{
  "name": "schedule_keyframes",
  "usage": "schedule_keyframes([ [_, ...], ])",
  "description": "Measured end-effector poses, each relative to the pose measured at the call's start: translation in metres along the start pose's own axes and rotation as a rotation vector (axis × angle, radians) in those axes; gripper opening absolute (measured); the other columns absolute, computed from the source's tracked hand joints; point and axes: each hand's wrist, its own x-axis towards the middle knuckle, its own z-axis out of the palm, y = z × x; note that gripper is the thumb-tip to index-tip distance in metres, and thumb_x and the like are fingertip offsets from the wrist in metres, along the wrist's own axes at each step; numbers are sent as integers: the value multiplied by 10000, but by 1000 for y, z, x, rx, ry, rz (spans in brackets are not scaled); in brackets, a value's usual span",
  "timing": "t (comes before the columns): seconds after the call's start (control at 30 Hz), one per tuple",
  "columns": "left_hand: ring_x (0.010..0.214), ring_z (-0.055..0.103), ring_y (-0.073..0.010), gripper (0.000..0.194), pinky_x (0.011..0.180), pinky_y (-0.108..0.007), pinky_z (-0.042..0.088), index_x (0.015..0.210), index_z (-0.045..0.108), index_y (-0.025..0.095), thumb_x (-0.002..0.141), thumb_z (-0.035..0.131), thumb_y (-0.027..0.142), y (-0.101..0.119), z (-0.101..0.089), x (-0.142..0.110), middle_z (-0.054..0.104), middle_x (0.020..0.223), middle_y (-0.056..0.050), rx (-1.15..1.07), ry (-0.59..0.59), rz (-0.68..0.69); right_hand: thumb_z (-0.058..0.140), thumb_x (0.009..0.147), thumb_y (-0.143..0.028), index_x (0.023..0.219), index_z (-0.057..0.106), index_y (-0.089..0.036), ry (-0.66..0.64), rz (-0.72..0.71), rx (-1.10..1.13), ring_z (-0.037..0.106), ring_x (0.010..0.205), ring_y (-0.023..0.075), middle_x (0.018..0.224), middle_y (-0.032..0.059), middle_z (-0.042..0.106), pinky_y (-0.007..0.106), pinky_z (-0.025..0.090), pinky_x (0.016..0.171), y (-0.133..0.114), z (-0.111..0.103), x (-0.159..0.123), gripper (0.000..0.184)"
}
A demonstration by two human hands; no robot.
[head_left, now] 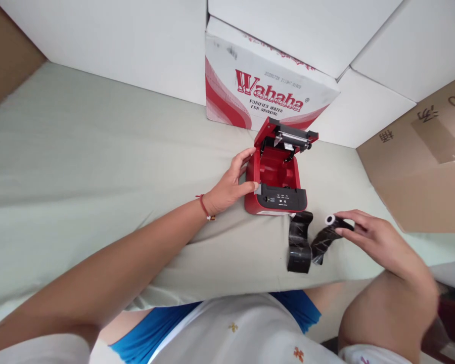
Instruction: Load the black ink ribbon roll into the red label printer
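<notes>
A small red printer (276,202) with a black front panel stands on the cloth, its lid (293,136) raised and its red bay showing nothing inside. My left hand (235,184) grips the printer's left side, thumb on the grey piece at the front corner and fingers at the back edge. To the right of the printer, my right hand (364,232) pinches a black roll with a white core (330,221) between thumb and fingers. From it hangs a glossy black strip (299,259) that curls down onto the cloth and up toward the printer's front; where its far end lies I cannot tell.
A pale green cloth (109,151) covers the work surface. Behind the printer stands a white and red water carton (269,91) against white blocks (288,30). A brown cardboard box (420,167) is at the right, another brown cardboard piece (7,50) at far left.
</notes>
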Motion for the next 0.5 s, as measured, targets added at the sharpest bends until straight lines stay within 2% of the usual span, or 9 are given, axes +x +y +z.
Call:
schedule_keyframes([
  [0.1,1796,303,-364,943,1498,-628,251,1738,345,372,953,838,543,0,1,0,300,1916,-92,-2,3,7,778,1019,-611,1237,878,-378,-15,-158,-2,692,645,191,1163,59,869,348,552,525,-34,-31,-8,335],
  [0.2,1797,299,-362,944,1499,-635,241,1734,350,379,949,848,544,0,1,0,306,1911,-92,-6,4,3,779,1034,-566,1253,878,-382,12,-295,33,580,562,160,1146,57,861,349,493,485,-70,-35,10,302],
  [0.3,1804,279,-366,946,1500,-640,235,1730,359,381,945,855,560,0,1,0,303,1907,-97,-12,9,-3,774,1029,-499,1245,880,-312,86,-338,21,566,585,152,1091,59,846,344,520,565,-98,-16,48,305],
  [0.37,1805,276,-369,941,1499,-638,239,1730,361,376,947,849,559,0,1,0,303,1905,-99,-16,8,0,768,1006,-395,1260,874,-283,127,-355,-30,580,603,145,1103,53,843,345,557,648,-111,3,75,297],
  [0.43,1800,283,-374,935,1495,-639,252,1729,363,368,948,844,549,0,2,0,316,1897,-103,-14,7,7,767,973,-302,1264,870,-267,138,-369,-90,659,687,169,1165,60,849,357,588,737,-121,20,100,311],
  [0.5,1792,296,-377,927,1490,-642,265,1725,369,363,947,844,533,-1,2,1,333,1885,-108,-11,12,16,752,958,-239,1285,863,-255,134,-359,-164,757,860,230,1233,81,850,392,613,846,-128,35,118,346],
])
